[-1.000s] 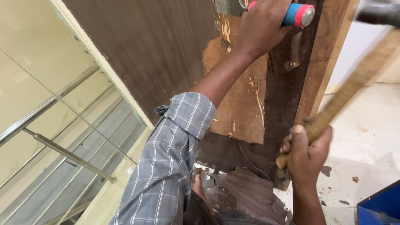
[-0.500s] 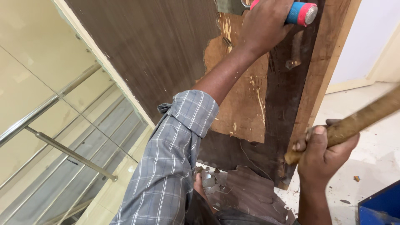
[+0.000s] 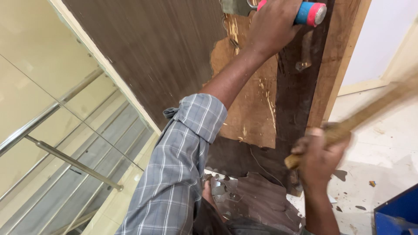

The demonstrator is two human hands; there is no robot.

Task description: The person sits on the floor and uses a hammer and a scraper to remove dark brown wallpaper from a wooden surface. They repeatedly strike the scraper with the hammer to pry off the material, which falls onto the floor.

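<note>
A dark wood-grain door (image 3: 152,56) stands in front of me with its veneer torn away, baring light plywood (image 3: 252,113). My left hand (image 3: 272,28) is closed around a chisel with a blue and pink handle (image 3: 309,13), held against the door near the top of the view. Its metal blade (image 3: 235,6) points left. My right hand (image 3: 320,156) grips the wooden handle of a hammer (image 3: 365,115), which is blurred by motion and slants up to the right. The hammer head is out of view.
Broken pieces of dark veneer (image 3: 257,200) lie at the foot of the door. A glass panel with a steel handrail (image 3: 69,161) is on the left. A blue box (image 3: 398,213) sits on the dusty white floor (image 3: 383,152) at the lower right.
The right hand with the hammer handle has dropped back and swung, and the handle is now blurred and lower. The left hand with the chisel has stayed in place.
</note>
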